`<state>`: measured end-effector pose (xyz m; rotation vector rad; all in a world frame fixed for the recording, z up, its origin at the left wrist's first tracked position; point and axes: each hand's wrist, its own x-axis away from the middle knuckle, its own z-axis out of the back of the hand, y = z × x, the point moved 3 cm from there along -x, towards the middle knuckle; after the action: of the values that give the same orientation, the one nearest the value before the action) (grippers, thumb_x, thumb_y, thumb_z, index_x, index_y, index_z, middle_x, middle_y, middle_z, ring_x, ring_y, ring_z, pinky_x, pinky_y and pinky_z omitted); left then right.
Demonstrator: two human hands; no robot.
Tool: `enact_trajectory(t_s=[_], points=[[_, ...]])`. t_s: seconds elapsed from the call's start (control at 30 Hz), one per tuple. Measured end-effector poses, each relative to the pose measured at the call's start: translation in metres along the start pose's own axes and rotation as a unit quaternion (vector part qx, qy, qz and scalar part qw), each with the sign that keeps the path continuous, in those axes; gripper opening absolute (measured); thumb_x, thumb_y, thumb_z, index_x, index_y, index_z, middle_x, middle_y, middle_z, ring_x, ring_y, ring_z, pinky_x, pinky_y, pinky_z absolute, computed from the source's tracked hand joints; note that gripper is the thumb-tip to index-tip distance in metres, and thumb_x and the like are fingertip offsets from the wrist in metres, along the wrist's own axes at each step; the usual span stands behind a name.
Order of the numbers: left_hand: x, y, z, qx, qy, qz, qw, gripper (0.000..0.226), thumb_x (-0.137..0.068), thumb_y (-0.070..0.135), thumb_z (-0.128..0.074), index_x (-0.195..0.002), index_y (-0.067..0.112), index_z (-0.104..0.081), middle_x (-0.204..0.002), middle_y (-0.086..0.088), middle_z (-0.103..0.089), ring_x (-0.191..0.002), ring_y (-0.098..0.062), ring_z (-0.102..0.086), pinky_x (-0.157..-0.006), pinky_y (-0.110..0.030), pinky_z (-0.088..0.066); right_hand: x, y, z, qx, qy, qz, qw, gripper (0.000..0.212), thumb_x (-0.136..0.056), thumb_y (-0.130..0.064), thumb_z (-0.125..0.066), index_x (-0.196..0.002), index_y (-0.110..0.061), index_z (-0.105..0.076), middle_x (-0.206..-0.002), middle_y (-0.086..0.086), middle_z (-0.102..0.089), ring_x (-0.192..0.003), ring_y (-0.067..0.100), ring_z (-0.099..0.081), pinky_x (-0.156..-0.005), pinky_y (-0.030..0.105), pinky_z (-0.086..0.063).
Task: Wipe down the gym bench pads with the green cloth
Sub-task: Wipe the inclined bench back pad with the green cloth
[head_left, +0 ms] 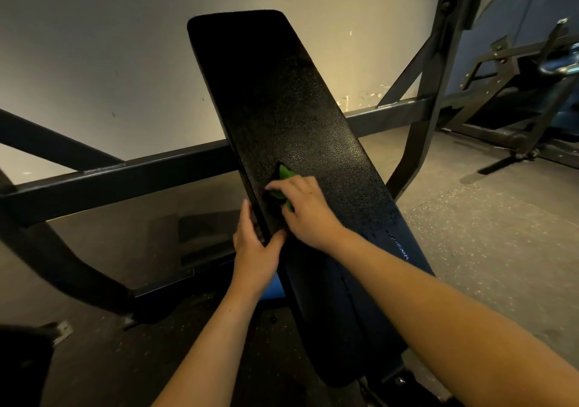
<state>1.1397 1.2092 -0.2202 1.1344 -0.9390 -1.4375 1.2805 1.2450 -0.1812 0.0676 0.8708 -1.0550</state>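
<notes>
A long black bench pad [282, 99] slants up from the lower right to the upper middle of the head view. My right hand [305, 211] lies on the pad's lower left part and holds the green cloth [285, 174] against it, with most of the cloth hidden under the fingers. My left hand [255, 243] grips the pad's left edge just below, thumb on top and fingers wrapped round the side. Lower down, the pad [351, 312] runs between my forearms.
Dark steel frame bars [125, 178] cross behind the pad, with an upright post [435, 71] at the right. Another machine [513, 93] stands at the far right. A pale wall [94, 46] is behind. Speckled rubber floor [488, 234] lies to the right.
</notes>
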Motion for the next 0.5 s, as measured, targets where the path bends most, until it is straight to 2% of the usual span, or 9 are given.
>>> enact_trajectory(t_s=[0.1, 0.17, 0.2, 0.27, 0.37, 0.5], points=[[0.002, -0.001, 0.0, 0.033, -0.014, 0.034, 0.999, 0.081, -0.093, 0.034, -0.069, -0.156, 0.042, -0.019, -0.159, 0.008, -0.027, -0.142, -0.013, -0.036, -0.115, -0.039, -0.038, -0.02, 0.025, 0.01, 0.055, 0.069, -0.135, 0.987, 0.045, -0.093, -0.009, -0.05, -0.135, -0.022, -0.054, -0.133, 0.009, -0.049, -0.117, 0.033, -0.039, -0.1, 0.04, -0.035], [0.003, 0.0, 0.0, 0.044, -0.015, 0.039, 0.998, 0.079, -0.092, 0.033, -0.07, -0.155, 0.043, -0.022, -0.156, 0.009, -0.033, -0.14, -0.012, -0.04, -0.108, -0.032, -0.043, -0.035, 0.02, 0.005, 0.036, 0.082, -0.209, 0.974, 0.043, -0.097, -0.013, -0.048, -0.138, -0.023, -0.051, -0.138, 0.011, -0.043, -0.123, 0.034, -0.033, -0.102, 0.042, -0.031], [0.003, 0.0, 0.002, 0.052, -0.015, 0.039, 0.998, 0.077, -0.093, 0.031, -0.069, -0.154, 0.044, -0.024, -0.154, 0.01, -0.036, -0.138, -0.011, -0.042, -0.102, -0.026, -0.045, -0.042, 0.013, 0.0, 0.025, 0.076, -0.21, 0.974, 0.043, -0.098, -0.015, -0.048, -0.139, -0.024, -0.05, -0.138, 0.01, -0.042, -0.123, 0.033, -0.032, -0.103, 0.042, -0.03], [0.004, 0.001, 0.006, 0.087, -0.02, 0.042, 0.995, 0.068, -0.096, 0.026, -0.065, -0.153, 0.043, -0.031, -0.149, 0.012, -0.044, -0.134, -0.008, -0.045, -0.093, -0.019, -0.043, -0.044, -0.006, -0.012, 0.007, 0.048, -0.145, 0.988, 0.042, -0.097, -0.014, -0.049, -0.137, -0.025, -0.053, -0.132, 0.008, -0.047, -0.118, 0.03, -0.035, -0.102, 0.041, -0.033], [0.003, -0.002, 0.013, 0.183, -0.014, 0.08, 0.98, 0.044, -0.103, 0.019, -0.049, -0.145, 0.033, -0.047, -0.137, 0.005, -0.059, -0.123, -0.01, -0.059, -0.099, -0.029, -0.049, -0.022, -0.026, -0.021, -0.007, 0.006, -0.027, 1.0, 0.04, -0.088, -0.008, -0.055, -0.125, -0.024, -0.059, -0.119, 0.002, -0.054, -0.108, 0.024, -0.04, -0.092, 0.037, -0.039], [0.004, -0.006, 0.015, 0.231, 0.004, 0.105, 0.967, 0.036, -0.107, 0.017, -0.037, -0.135, 0.027, -0.058, -0.126, 0.001, -0.067, -0.115, -0.011, -0.065, -0.098, -0.033, -0.051, 0.027, -0.029, -0.013, -0.031, -0.015, -0.005, 0.999, 0.038, -0.08, -0.005, -0.058, -0.115, -0.019, -0.054, -0.113, -0.003, -0.052, -0.102, 0.016, -0.04, -0.089, 0.029, -0.037]])
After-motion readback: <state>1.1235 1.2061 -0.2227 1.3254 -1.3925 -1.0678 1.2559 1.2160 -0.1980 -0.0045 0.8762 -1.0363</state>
